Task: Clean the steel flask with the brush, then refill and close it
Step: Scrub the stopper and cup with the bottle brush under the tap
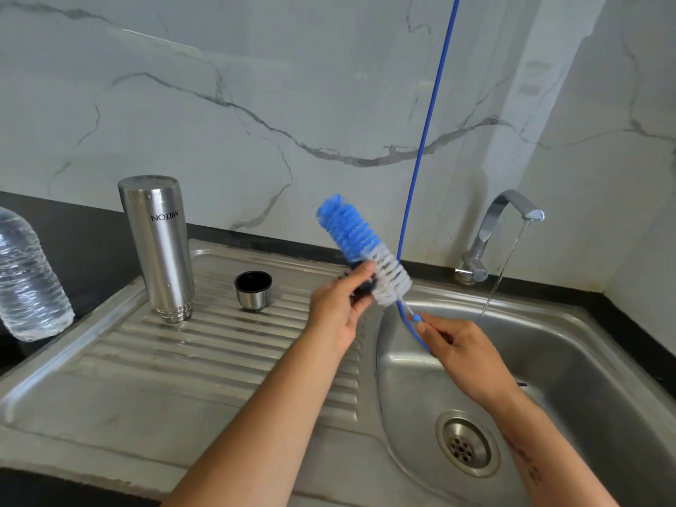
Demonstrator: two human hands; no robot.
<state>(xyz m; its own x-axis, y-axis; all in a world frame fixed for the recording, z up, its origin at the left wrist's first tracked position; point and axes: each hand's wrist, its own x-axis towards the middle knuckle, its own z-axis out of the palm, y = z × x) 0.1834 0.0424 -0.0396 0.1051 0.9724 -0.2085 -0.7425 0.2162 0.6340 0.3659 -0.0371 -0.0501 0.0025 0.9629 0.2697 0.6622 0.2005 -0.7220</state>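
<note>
Both hands grip the brush [360, 247]: left hand [338, 309] pinching bristles, right hand [461, 351] pinching its wire stem.

Ribbed stainless-steel sink drainboard [205, 364], bearing one cylindrical brushed-steel flask [157, 247] stood mouth-down and, near it to the right, one small steel cap with black lining [253, 290], opening upward.

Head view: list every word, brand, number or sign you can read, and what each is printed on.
"MILTON": brand name on the side of the steel flask, which stands mouth down on the sink drainboard, so the lettering reads upside down.
Plastic water bottle at the left edge: no label shows.
Nothing else carries readable text.
</note>
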